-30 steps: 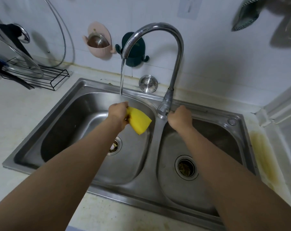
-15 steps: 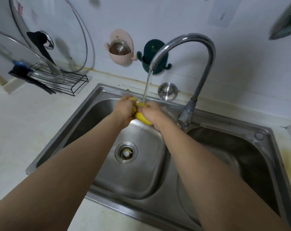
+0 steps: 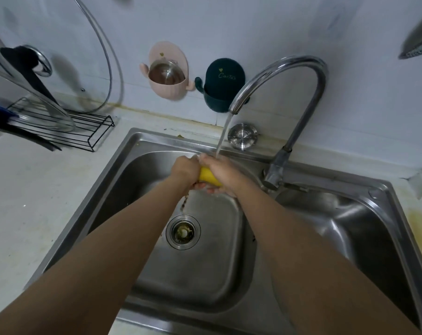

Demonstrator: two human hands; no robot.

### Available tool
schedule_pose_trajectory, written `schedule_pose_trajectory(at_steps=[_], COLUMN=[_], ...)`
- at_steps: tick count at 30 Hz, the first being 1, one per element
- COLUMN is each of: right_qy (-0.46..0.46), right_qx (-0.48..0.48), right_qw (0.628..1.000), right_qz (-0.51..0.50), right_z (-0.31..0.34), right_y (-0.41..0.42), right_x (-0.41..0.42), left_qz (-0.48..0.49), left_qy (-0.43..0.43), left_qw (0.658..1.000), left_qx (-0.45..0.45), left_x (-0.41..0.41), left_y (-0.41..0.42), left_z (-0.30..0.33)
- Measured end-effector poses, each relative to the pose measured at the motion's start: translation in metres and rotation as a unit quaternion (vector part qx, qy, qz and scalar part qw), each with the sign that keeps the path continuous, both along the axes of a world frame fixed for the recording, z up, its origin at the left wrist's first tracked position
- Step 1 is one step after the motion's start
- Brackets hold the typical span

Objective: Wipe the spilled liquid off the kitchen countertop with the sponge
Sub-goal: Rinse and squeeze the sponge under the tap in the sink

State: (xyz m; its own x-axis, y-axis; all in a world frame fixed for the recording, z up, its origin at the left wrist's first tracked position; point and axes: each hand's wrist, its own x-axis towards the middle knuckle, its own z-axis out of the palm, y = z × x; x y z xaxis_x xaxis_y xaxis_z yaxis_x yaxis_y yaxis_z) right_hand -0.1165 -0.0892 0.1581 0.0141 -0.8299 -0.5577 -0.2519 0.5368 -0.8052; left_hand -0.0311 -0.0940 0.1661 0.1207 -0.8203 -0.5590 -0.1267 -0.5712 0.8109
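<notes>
We wring the yellow sponge [image 3: 208, 178] over the left basin [image 3: 142, 165], left hand [image 3: 184, 169] and right hand [image 3: 220, 174] both clenched around it at twelve o'clock from the drain [image 3: 183, 232], squeezing firmly under the faucet [image 3: 277, 76] stream until runoff clears.

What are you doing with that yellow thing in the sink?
A person is squeezing a yellow sponge with both hands over the left basin of the sink. The left hand and right hand both grip it. Water runs from the faucet onto the hands, and dirty water trickles down toward the drain. A yellowish stain on the countertop to the right of the sink has not been wiped.
</notes>
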Motion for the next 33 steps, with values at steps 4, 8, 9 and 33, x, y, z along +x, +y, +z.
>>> schedule_pose_trajectory(at_steps=[4,8,9,33], right_qy=[-0.076,0.002,0.005,-0.058], right_qx=[0.037,0.018,0.025,-0.029], right_qw=[0.996,0.998,0.997,0.996], right_qz=[-0.028,-0.054,-0.073,-0.054], right_z=[-0.003,-0.009,-0.011,-0.01], right_y=[-0.004,-0.011,-0.012,0.003], right_x=[-0.011,-0.017,-0.016,-0.011], left_qz=[0.001,-0.064,-0.089,0.008], left_qy=[0.076,0.025,-0.002,0.145], left_qw=[0.997,0.994,0.99,0.987], left_qx=[0.002,-0.083,-0.109,0.075], left_x=[0.005,0.01,0.01,0.006], left_y=[-0.004,0.003,0.004,-0.002], left_z=[0.0,-0.004,-0.006,-0.006])
